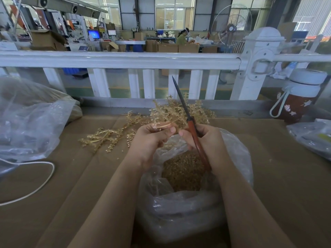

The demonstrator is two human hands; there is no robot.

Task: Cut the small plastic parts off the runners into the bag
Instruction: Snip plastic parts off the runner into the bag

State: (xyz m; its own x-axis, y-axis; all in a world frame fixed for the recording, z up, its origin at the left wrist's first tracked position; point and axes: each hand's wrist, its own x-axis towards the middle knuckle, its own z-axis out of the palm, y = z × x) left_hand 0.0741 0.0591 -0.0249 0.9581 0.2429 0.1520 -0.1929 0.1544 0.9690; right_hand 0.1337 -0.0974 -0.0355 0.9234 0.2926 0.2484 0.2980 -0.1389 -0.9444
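Note:
My left hand [152, 140] grips a bundle of amber plastic runners [162, 113] with small parts along their edges, held above the clear plastic bag [179, 212]. My right hand [207, 142] holds scissors [186, 111] by their red-brown handles, blades closed and pointing up and away, right beside the runners. The bag stands open between my forearms and holds a heap of small amber cut parts [182, 172]. More runners [107, 136] lie spread on the cardboard behind and left of my hands.
Cardboard [89, 176] covers the table. A large clear bag [30, 120] sits at the left, with a white cable [35, 190] in front of it. A red bottle [297, 102] with a white cap stands at the right, near another plastic bag [311, 136]. A white railing [125, 59] borders the far edge.

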